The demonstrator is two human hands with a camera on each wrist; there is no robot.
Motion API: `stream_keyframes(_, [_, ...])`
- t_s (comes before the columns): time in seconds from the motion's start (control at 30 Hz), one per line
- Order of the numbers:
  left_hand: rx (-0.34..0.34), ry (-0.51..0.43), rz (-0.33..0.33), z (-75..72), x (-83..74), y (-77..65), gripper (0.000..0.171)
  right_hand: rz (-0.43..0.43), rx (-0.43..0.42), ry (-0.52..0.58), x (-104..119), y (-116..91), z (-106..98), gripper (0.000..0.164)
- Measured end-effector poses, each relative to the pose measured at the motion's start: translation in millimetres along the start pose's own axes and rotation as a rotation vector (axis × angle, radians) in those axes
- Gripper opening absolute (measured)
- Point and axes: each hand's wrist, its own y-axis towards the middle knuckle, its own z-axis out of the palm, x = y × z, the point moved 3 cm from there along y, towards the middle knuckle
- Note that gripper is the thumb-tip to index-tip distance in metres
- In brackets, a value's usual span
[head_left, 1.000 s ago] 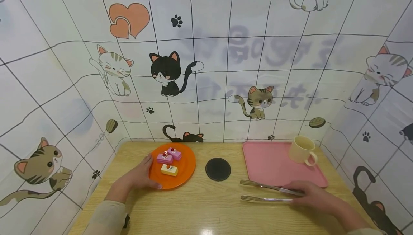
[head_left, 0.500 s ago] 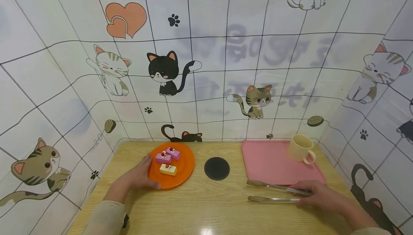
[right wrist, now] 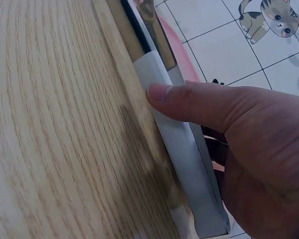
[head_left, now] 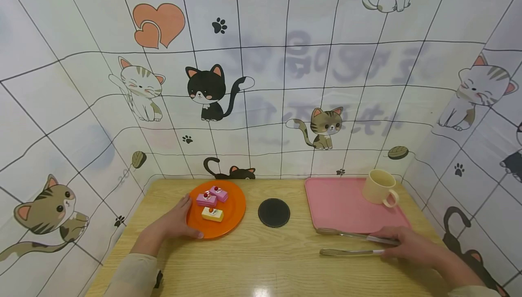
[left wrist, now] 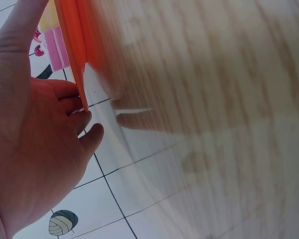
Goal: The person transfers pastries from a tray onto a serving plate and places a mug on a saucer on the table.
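My left hand (head_left: 173, 221) holds the left rim of an orange plate (head_left: 232, 217), its thumb at the near edge and its fingers along the far left side. Two pink cake pieces (head_left: 207, 199) and a yellow one (head_left: 212, 214), each with a red topping, sit on the plate. In the left wrist view, fingers (left wrist: 65, 89) reach around the plate's edge. My right hand (head_left: 412, 247) grips metal tongs (head_left: 346, 252) by the handle end, tips spread apart and pointing left. The right wrist view shows the thumb pressing on the tongs' handle (right wrist: 177, 139).
A pink tray (head_left: 338, 206) lies at the back right, just beyond the tongs, with a cream mug (head_left: 379, 187) at its right side. A black round coaster (head_left: 274, 212) lies between plate and tray. Cat-patterned cloth walls (head_left: 265, 143) enclose the wooden table (head_left: 244, 265).
My right hand has shifted rightward with the tongs, whose tips now lie farther from the coaster. The left hand stays on the plate.
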Motion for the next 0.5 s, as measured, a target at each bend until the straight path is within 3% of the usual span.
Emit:
stream_keyframes(0.27, [0.0,0.0,-0.004,-0.5,-0.8,0.1,0.146,0.163,-0.043,-0.055,-6.8,-3.3,-2.8,0.038])
stream_keyframes(0.5, [-0.002,-0.001,-0.012,0.4,0.5,0.7,0.148,0.162,-0.11,-0.14,-11.0,-5.2,-1.1,0.044])
